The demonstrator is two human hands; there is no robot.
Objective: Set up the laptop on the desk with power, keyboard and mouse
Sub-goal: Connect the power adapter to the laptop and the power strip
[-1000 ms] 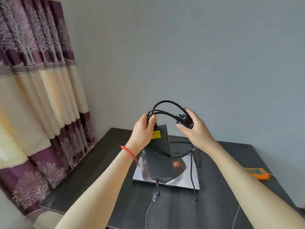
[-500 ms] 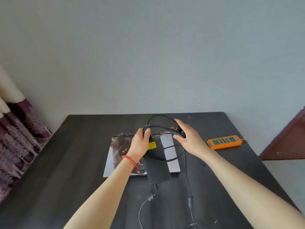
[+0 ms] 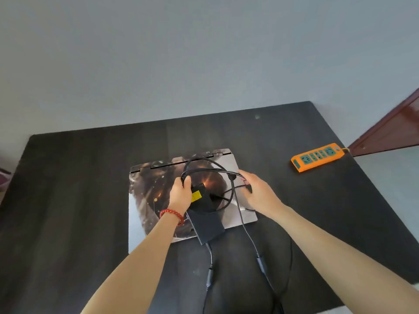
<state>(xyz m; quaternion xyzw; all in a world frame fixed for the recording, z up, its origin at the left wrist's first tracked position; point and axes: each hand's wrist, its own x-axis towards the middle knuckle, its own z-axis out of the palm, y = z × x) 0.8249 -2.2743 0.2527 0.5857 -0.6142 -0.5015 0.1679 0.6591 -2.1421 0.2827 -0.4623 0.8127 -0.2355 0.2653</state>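
A closed laptop [image 3: 147, 200] with a dark printed lid lies in the middle of the black desk [image 3: 68, 200]. Above its lid my left hand [image 3: 180, 193] grips the black power adapter brick [image 3: 207, 225] with a yellow label, together with a coil of its cable [image 3: 204, 165]. My right hand [image 3: 258, 191] holds the other side of the coiled cable. Two cable ends hang down over the desk's front edge [image 3: 260, 261]. An orange power strip [image 3: 317, 157] lies at the desk's right rear. No keyboard or mouse is in sight.
A grey wall stands right behind the desk. A dark red door or panel [image 3: 390, 130] shows at the far right past the power strip. Bare desk surface lies left of the laptop and behind it.
The view has swung right and down, so the curtain is out of sight and the power strip shows fully. Both hands have lowered the adapter and coil closer to the laptop lid.
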